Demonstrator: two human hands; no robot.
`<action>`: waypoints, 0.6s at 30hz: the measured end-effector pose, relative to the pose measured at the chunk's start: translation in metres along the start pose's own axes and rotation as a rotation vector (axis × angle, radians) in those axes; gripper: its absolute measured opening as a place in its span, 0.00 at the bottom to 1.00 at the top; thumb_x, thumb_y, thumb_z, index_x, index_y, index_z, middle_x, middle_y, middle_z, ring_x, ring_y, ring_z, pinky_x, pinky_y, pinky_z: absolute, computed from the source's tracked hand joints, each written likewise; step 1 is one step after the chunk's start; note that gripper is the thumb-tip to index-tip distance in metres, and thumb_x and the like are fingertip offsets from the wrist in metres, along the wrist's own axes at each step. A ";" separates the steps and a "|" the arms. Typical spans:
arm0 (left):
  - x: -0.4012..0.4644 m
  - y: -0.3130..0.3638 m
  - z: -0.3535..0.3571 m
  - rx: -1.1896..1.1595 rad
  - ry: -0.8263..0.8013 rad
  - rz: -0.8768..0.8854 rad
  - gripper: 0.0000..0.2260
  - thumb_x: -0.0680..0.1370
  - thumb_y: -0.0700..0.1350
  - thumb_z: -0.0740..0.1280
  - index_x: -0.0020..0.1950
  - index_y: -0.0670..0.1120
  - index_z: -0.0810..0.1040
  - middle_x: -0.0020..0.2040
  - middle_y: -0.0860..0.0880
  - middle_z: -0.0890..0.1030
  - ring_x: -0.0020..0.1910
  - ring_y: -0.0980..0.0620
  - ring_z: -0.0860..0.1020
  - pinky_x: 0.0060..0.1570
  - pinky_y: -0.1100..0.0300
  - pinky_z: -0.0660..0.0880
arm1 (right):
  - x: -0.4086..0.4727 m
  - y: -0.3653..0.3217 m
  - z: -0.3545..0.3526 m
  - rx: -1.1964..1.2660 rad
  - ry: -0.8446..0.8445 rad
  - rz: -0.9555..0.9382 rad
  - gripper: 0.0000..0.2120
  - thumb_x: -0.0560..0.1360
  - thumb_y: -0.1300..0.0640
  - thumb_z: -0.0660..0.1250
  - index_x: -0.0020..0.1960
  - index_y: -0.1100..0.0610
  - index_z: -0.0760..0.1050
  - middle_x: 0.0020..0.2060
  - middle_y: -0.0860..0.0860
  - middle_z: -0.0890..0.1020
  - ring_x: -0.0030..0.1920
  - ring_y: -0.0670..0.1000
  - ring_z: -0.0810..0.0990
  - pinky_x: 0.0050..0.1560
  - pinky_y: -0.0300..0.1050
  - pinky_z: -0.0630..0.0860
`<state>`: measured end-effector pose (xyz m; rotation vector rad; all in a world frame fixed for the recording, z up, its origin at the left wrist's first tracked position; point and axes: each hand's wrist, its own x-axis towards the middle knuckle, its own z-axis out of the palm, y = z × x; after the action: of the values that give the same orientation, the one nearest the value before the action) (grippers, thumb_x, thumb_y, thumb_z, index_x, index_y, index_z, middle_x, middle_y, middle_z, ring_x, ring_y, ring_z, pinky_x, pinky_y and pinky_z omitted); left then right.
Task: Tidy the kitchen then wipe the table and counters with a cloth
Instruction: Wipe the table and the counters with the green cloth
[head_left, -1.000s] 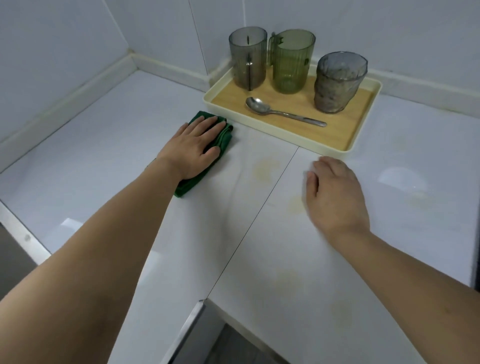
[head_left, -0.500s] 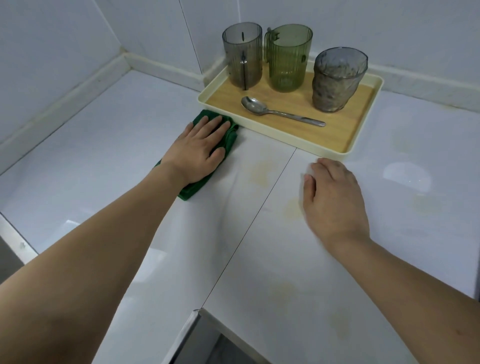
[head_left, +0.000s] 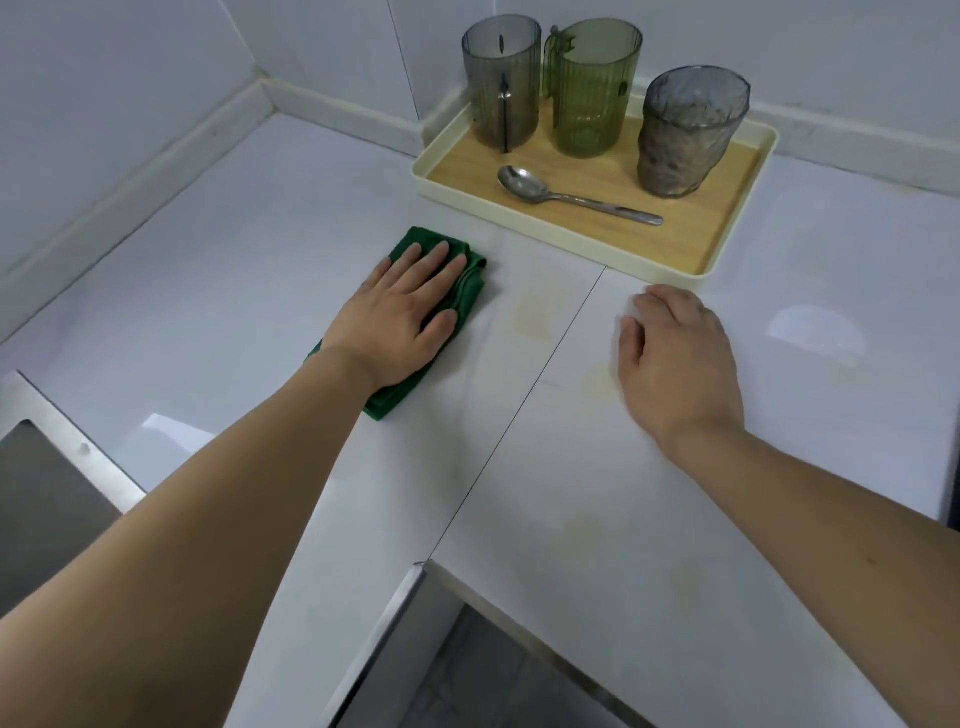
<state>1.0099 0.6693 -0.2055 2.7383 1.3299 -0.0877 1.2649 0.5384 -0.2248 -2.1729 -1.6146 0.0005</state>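
A folded green cloth lies on the white counter, a short way in front of the tray's near left corner. My left hand presses flat on the cloth with straight fingers. My right hand rests on the counter to the right of the seam, fingers loosely bent and holding nothing. Faint yellowish stains mark the counter between the two hands.
A cream tray with a wooden floor sits in the back corner, carrying a grey ribbed cup, a green ribbed cup, a textured grey glass and a spoon. The counter's steel edge runs below.
My left hand has slid the cloth back toward me, away from the tray's edge. The right hand has stayed where it was.
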 end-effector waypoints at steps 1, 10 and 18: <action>-0.008 0.000 0.001 0.001 -0.002 -0.001 0.27 0.80 0.60 0.43 0.79 0.57 0.45 0.80 0.54 0.47 0.78 0.52 0.44 0.76 0.53 0.41 | 0.000 0.000 0.000 0.001 -0.001 -0.004 0.15 0.80 0.56 0.56 0.59 0.63 0.75 0.62 0.58 0.75 0.62 0.58 0.72 0.67 0.51 0.64; -0.097 0.003 0.003 -0.039 -0.011 -0.057 0.28 0.78 0.61 0.43 0.79 0.58 0.47 0.79 0.55 0.49 0.78 0.52 0.45 0.76 0.54 0.41 | -0.001 0.000 -0.004 -0.007 -0.001 -0.045 0.15 0.80 0.56 0.56 0.58 0.64 0.76 0.60 0.59 0.75 0.61 0.58 0.72 0.65 0.51 0.65; -0.165 -0.007 0.011 -0.038 -0.003 -0.111 0.28 0.79 0.61 0.43 0.79 0.59 0.47 0.79 0.56 0.49 0.78 0.54 0.45 0.76 0.54 0.43 | -0.004 -0.003 -0.007 -0.008 0.004 -0.038 0.17 0.81 0.55 0.54 0.58 0.64 0.76 0.59 0.59 0.76 0.61 0.59 0.72 0.64 0.51 0.66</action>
<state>0.9027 0.5439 -0.2011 2.6312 1.4667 -0.0733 1.2623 0.5334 -0.2187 -2.1464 -1.6557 -0.0212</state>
